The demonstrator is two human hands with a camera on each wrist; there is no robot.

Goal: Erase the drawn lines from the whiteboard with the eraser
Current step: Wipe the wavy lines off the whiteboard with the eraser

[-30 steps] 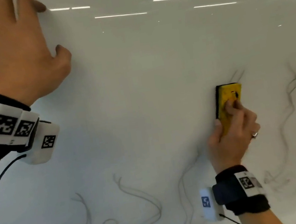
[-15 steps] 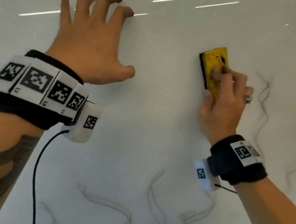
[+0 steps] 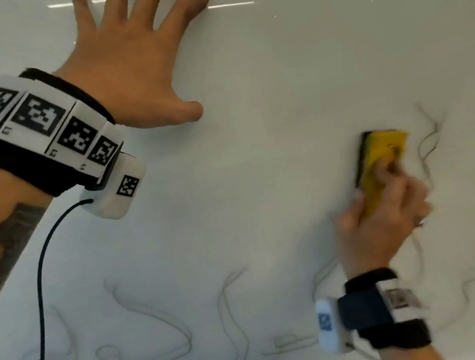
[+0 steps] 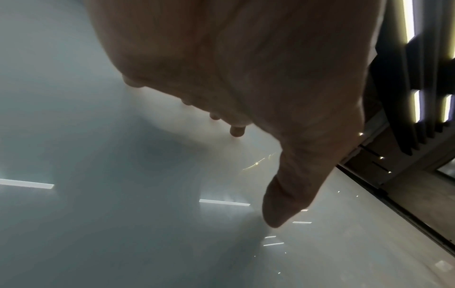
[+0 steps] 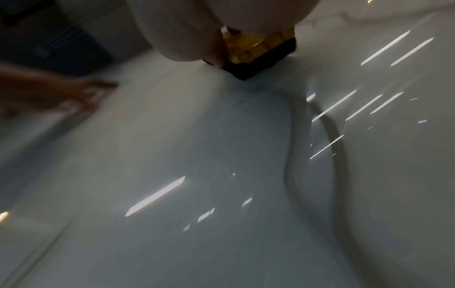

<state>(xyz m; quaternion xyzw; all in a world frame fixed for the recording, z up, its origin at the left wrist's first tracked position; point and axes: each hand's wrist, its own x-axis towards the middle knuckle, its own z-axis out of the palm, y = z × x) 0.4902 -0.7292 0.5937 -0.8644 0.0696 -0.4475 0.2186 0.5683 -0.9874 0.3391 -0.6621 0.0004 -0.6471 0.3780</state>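
White and glossy, the whiteboard (image 3: pixel 262 88) carries it all. Up and left of the eraser (image 3: pixel 384 169), the left hand (image 3: pixel 132 72) lies spread with fingertips on the board, probably steadying the body. The right hand (image 3: pixel 382 219) pinches the yellow eraser, black felt flat on the board to wipe. Faint lines (image 3: pixel 430 146) run just right of the eraser; more loop below it.

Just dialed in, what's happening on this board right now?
A person is wiping a glossy whiteboard. The right hand grips a yellow block eraser with a black pad, pressed to the board just left of a dark squiggle. The left hand rests open and spread on the board, upper left. Faint grey drawn lines run along the bottom and far right, not yet erased.
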